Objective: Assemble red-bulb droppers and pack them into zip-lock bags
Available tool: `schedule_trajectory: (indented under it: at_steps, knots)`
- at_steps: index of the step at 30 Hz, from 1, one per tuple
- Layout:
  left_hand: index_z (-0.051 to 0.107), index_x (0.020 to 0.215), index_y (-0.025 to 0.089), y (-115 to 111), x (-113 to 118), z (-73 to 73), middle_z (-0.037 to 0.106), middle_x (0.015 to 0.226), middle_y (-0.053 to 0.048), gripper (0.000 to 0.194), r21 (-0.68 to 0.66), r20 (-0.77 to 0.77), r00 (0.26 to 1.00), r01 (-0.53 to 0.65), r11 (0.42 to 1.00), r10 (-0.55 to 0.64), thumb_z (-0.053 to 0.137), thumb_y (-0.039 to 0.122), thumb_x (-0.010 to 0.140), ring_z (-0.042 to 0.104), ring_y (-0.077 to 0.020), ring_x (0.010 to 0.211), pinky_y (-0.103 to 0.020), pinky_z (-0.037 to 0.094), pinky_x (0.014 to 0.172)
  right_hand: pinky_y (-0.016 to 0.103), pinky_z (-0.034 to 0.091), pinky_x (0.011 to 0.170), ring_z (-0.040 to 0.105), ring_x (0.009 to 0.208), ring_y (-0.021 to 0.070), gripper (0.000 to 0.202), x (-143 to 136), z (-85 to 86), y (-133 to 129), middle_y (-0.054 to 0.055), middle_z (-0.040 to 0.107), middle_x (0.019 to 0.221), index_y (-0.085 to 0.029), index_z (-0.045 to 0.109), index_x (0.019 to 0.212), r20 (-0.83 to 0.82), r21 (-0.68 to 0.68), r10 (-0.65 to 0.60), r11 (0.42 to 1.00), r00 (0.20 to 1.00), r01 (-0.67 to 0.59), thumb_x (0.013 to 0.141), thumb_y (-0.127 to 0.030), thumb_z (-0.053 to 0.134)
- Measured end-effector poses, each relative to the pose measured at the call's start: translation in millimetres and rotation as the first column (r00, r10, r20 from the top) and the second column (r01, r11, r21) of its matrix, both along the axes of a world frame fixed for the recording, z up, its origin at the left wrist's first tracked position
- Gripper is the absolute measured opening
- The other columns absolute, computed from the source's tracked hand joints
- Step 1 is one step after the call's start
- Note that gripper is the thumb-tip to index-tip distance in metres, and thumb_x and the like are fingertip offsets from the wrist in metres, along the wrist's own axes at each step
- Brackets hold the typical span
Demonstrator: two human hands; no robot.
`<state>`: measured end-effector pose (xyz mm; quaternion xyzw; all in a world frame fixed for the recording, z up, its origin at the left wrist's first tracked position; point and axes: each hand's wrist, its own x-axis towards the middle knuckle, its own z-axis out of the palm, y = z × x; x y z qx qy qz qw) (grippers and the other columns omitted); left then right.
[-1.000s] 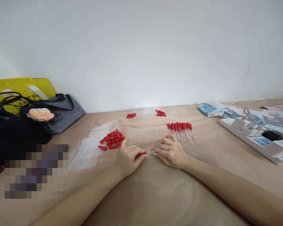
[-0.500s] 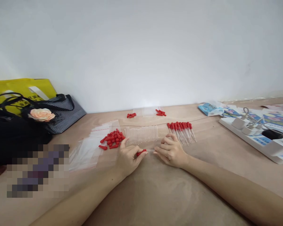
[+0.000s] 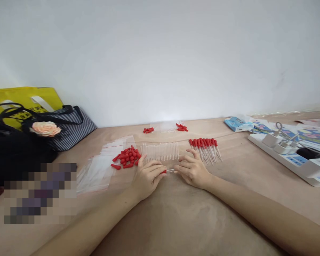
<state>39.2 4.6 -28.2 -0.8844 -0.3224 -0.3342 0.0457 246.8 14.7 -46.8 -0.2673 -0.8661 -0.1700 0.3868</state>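
Between thumb and fingers, my left hand (image 3: 148, 177) pinches a red rubber bulb (image 3: 164, 171), mostly covered by the fingers. A thin clear tube (image 3: 170, 170) runs from the bulb to my right hand (image 3: 190, 170), whose fingertips hold its far end. Behind my left hand lies a pile of red bulbs (image 3: 128, 156). A row of clear tubes (image 3: 160, 152) lies behind both hands. Several droppers with red bulbs (image 3: 204, 143) lie side by side beyond my right hand.
Clear plastic bags (image 3: 98, 170) lie left of the pile. Small groups of red bulbs (image 3: 148, 130) sit near the wall. Bags and a fabric rose (image 3: 46, 129) stand at left. A white power strip (image 3: 290, 153) with plugs and a blue packet (image 3: 237, 124) are at right.
The fingers of my left hand have closed further over the red bulb, so less of it shows. My right hand has barely moved.
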Motion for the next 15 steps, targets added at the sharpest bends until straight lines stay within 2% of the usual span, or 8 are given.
schedule_trajectory:
  at_steps: [8,12,15]
  knots:
    - [0.060,0.084,0.021,-1.3,1.7,1.1,0.069,0.077,0.004,0.011,-0.019,-0.014,0.999,0.032,0.999,-0.032,0.049,0.018,0.081,0.062,-0.0133,0.080,-0.045,0.011,0.103,0.040,0.019,0.095,0.053,0.073,0.0117,0.020,-6.5,-1.3,-3.0,-0.002,0.061,0.058,-0.017,0.061,0.072,-0.014,-0.045,0.021,0.999,1.000,-0.021,0.084,-0.022,0.046]
    - [0.060,0.083,0.023,0.2,0.0,-0.7,0.070,0.076,0.004,0.010,-0.073,-0.033,0.999,0.001,0.997,-0.004,0.050,0.022,0.082,0.062,-0.0136,0.081,-0.044,0.015,0.101,0.041,0.018,0.094,0.052,0.075,0.0125,0.020,-7.2,0.8,-1.2,-0.002,0.062,0.060,-0.018,0.062,0.072,0.010,-0.084,-0.003,0.996,1.000,0.004,0.084,-0.025,0.047]
    - [0.060,0.084,0.024,1.5,-1.4,-1.8,0.070,0.079,0.003,0.009,-0.103,-0.030,0.998,-0.051,0.993,0.048,0.056,0.029,0.078,0.061,-0.0162,0.083,-0.047,0.013,0.101,0.040,0.018,0.093,0.051,0.077,0.0129,0.017,-6.2,2.2,1.4,-0.003,0.063,0.060,-0.020,0.063,0.076,0.025,-0.090,-0.030,0.995,0.999,0.032,0.084,-0.026,0.049]
